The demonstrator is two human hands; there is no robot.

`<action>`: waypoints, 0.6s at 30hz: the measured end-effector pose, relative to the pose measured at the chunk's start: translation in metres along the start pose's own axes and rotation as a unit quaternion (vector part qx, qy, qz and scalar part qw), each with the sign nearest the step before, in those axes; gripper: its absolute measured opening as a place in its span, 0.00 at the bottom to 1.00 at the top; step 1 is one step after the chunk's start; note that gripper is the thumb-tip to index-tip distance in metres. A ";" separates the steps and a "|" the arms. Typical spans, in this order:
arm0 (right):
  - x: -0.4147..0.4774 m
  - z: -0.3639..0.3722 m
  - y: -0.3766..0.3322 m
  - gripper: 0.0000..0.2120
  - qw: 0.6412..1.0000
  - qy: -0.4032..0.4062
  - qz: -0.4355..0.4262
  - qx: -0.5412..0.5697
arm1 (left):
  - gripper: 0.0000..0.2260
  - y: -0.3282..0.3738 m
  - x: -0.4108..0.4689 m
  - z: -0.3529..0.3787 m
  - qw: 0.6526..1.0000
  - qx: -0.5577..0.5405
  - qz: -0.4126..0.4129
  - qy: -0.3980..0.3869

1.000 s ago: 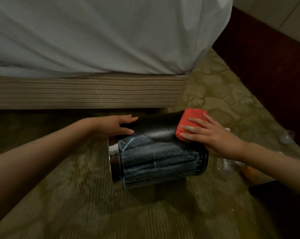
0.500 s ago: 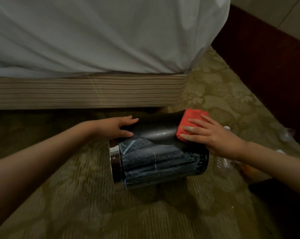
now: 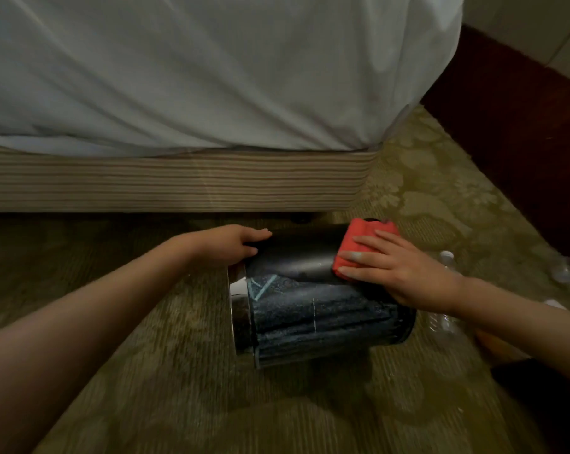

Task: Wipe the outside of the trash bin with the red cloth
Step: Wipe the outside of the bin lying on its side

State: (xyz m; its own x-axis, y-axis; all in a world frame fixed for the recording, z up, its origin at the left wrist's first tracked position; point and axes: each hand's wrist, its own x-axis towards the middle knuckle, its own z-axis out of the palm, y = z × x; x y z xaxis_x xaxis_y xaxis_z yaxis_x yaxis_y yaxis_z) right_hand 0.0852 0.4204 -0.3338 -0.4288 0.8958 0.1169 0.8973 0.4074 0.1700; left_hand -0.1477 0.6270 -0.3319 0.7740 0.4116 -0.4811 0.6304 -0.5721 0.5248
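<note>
Trash bin (image 3: 319, 309): on its side on the carpet (image 3: 178, 388), 5 o'clock of centre. My left hand (image 3: 231, 245) rests flat at its 10 o'clock; right hand (image 3: 404, 275), fingers spread, presses red cloth (image 3: 363, 240) at 1 o'clock. I judge: wiping mid-way, underside left.

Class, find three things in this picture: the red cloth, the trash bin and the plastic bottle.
red cloth (image 3: 368, 231), head view, its uncovered upper part.
trash bin (image 3: 309, 322), head view, its dark side wall.
plastic bottle (image 3: 447, 259), head view, its cap end.
</note>
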 end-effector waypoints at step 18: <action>0.036 0.014 -0.020 0.22 0.999 0.039 0.028 0.004 | 0.23 0.039 0.018 0.016 0.992 0.055 0.092 0.072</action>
State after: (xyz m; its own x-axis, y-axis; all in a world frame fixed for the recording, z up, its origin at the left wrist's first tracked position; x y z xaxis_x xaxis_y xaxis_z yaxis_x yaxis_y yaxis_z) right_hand 0.0530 0.4466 -0.3470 -0.3847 0.9007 0.2015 0.9207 0.3592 0.1524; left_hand -0.1098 0.6007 -0.3316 0.8803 0.3866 -0.2748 0.4744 -0.7167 0.5111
